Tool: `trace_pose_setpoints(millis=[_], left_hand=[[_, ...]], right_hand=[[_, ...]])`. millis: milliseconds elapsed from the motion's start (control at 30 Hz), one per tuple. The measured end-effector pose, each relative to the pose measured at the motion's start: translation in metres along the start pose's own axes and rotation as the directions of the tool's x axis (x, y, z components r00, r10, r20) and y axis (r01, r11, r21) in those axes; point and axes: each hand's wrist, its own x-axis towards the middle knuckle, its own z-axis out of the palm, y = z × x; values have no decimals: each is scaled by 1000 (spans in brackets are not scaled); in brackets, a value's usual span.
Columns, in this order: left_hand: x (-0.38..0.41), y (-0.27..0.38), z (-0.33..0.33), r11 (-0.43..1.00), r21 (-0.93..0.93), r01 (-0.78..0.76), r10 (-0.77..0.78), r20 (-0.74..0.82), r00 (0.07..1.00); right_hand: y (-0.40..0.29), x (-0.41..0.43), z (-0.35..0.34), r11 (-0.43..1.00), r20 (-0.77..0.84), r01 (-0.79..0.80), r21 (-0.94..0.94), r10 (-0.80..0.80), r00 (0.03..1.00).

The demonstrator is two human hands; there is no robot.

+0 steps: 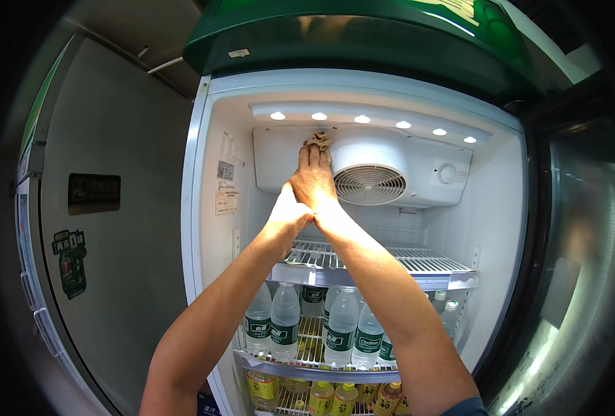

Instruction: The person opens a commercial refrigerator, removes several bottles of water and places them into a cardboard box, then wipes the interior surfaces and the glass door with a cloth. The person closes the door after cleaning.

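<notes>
My right hand (pixel 315 174) presses a crumpled tan cloth (pixel 319 140) against the white fan housing (pixel 281 151) at the top inside an upright display fridge, left of its round fan grille (pixel 370 185). Its fingers point upward over the cloth's lower part. My left hand (pixel 288 213) lies against the right hand's wrist from the left, its fingers partly hidden, and holds no object that I can see. Below both hands is a white wire shelf (pixel 421 260).
Water bottles (pixel 285 322) stand on the middle shelf, with yellow-labelled drink bottles (pixel 320 400) beneath. A temperature dial (pixel 447 173) sits at the housing's right. The glass door (pixel 577 260) stands open at right. A grey cabinet (pixel 125 249) is at left.
</notes>
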Motion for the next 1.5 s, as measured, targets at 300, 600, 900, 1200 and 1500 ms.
trace_pose_setpoints(millis=[300, 600, 900, 1200, 1500], left_hand=[[6, 42, 60, 992, 54, -114, 115, -9, 993], [-21, 71, 101, 833, 377, -405, 327, 256, 910], [3, 52, 21, 956, 233, -175, 148, 130, 980], [-22, 54, -46, 965, 238, 109, -109, -13, 994], [-23, 63, -81, 950, 295, 99, -57, -148, 987]], right_hand=[[78, 2, -28, 969, -286, -42, 244, 113, 951], [120, -39, -65, 854, -161, -404, 327, 472, 867], [47, 17, -41, 857, -93, -443, 262, 480, 872], [-39, 50, -22, 933, 148, -360, 11, 354, 923], [-112, 103, 23, 238, 153, -455, 858, 727, 669]])
